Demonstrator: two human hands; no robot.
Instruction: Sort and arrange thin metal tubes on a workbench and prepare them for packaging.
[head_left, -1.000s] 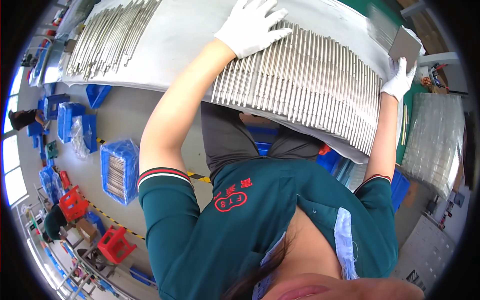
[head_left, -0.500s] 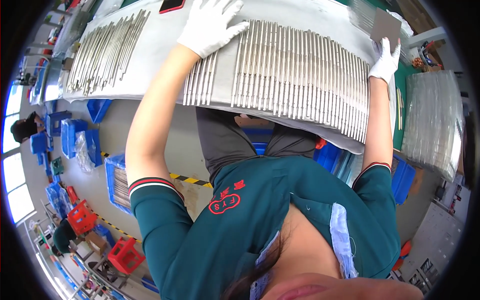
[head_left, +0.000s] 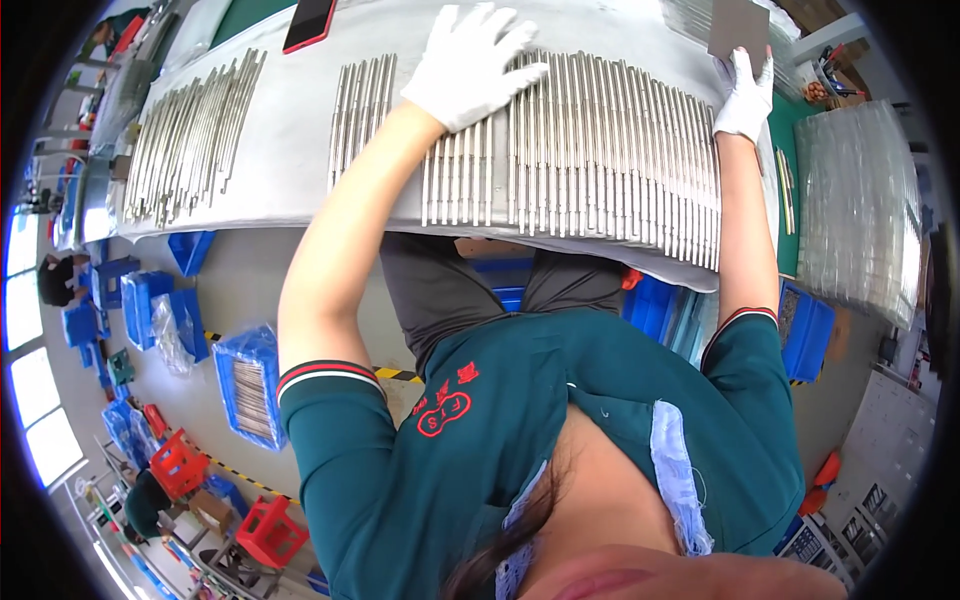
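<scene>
1. Head view: the left hand is palm down with fingers spread, over the upper ends of some rods; whether it grips any, I cannot tell.
2. The main row of rods lies on the table between the hands.
3. The right hand, thumb and fingers closed, pinches a plate just beyond the row's right end.

The rod row, seemingly unbroken a second ago, now has two groups split off its left end: a left group and, newly parted, a middle group. The left hand has moved over the middle group. A phone has come into view.
</scene>
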